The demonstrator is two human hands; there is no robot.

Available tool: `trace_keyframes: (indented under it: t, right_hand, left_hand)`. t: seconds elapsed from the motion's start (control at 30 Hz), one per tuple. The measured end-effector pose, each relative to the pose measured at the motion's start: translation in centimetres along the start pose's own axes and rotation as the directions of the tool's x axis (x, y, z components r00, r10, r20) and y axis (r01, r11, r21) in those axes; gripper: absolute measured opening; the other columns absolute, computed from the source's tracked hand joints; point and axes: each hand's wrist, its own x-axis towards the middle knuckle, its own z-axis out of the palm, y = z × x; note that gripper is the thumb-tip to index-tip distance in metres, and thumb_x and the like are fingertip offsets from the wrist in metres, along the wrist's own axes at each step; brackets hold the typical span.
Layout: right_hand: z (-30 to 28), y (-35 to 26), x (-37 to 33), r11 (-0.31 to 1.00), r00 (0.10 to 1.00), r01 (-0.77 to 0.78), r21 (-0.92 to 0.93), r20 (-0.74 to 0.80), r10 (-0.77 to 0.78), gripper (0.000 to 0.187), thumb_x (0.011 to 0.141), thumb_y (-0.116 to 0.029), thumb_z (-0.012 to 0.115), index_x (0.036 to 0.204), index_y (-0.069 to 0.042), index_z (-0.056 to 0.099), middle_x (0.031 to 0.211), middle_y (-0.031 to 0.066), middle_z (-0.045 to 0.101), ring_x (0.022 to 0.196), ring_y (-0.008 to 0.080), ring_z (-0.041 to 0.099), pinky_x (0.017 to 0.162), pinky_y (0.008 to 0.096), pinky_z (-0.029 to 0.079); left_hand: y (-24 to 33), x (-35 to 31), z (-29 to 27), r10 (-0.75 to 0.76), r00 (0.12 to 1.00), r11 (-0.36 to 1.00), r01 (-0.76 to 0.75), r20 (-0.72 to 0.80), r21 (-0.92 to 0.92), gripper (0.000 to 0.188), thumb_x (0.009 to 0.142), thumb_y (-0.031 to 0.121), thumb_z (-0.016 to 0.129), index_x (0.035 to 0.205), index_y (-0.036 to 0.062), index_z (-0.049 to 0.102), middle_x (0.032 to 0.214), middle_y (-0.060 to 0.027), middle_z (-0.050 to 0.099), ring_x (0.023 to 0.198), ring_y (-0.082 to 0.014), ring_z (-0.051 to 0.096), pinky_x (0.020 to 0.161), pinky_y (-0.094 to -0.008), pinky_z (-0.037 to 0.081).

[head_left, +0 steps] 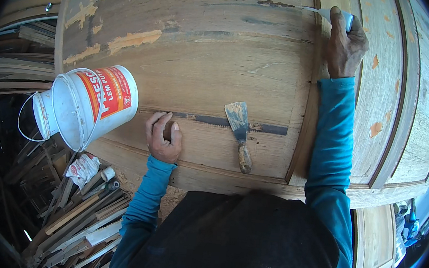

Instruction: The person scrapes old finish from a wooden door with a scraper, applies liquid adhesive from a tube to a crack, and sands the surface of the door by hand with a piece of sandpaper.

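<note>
My right hand is closed around a small white bottle with a long pointed nozzle. Its tip reaches toward a dark, rough-edged crack in the wooden panel. Lower on the wood rests my left hand, fingers bent and apart, holding nothing. Its fingertips lie by the left end of a dark toothed saw blade. Across that blade lies a putty knife with a smeared metal face and worn handle, pointing away from me.
A white bucket with an orange-red label stands at the panel's left, with a smaller white container beside it. Orange-tan filler patches mark the wood. Scrap wood strips pile up at lower left, and raised mouldings run along the right.
</note>
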Motion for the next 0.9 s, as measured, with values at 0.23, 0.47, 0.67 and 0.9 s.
trace_keyframes:
  t: [0.23,0.47,0.67,0.9]
  right_hand:
    - [-0.4,-0.1,0.3,0.999,1.0,-0.03,-0.022,-0.009,0.03,0.04,0.095,-0.037,0.074,0.092,0.003,0.075,0.074,0.0065,0.068,0.07,0.0138,0.061,0.066,0.0337,0.051]
    - [-0.8,0.3,0.4,0.994,0.995,-0.094,-0.058,0.029,0.095,0.043,0.098,-0.044,0.076,0.107,-0.003,0.079,0.09,0.0066,0.074,0.084,0.0162,0.067,0.078,0.0355,0.055]
    - [-0.5,0.1,0.0,0.996,0.994,-0.083,0.038,0.07,0.08,0.035,0.098,-0.04,0.077,0.1,-0.005,0.078,0.078,0.002,0.065,0.072,0.0109,0.061,0.066,0.0304,0.051]
    - [1.7,-1.1,-1.5,0.985,0.976,-0.112,0.13,0.201,0.085,0.043,0.097,-0.045,0.077,0.092,-0.002,0.075,0.071,0.001,0.065,0.067,0.0096,0.06,0.061,0.0283,0.048]
  left_hand:
    - [0.0,-0.1,-0.1,-0.013,1.0,1.0,0.013,0.012,0.009,0.034,0.089,0.002,0.07,0.123,0.0026,0.069,0.125,-0.0186,0.061,0.113,-0.035,0.062,0.096,-0.0441,0.053]
    - [0.0,0.0,0.0,0.007,1.0,1.0,-0.007,0.001,0.009,0.034,0.089,0.001,0.07,0.123,0.0023,0.069,0.125,-0.0186,0.061,0.113,-0.035,0.062,0.096,-0.0439,0.053]
    - [0.1,0.0,-0.1,0.001,1.0,1.0,-0.001,0.001,-0.001,0.034,0.089,0.001,0.069,0.123,0.0018,0.069,0.125,-0.0188,0.062,0.113,-0.0352,0.062,0.097,-0.0436,0.053]
    - [0.2,0.1,-0.1,0.003,1.0,1.0,-0.003,0.003,-0.001,0.034,0.089,0.001,0.069,0.123,0.0016,0.069,0.124,-0.0186,0.062,0.113,-0.0356,0.062,0.099,-0.0453,0.052]
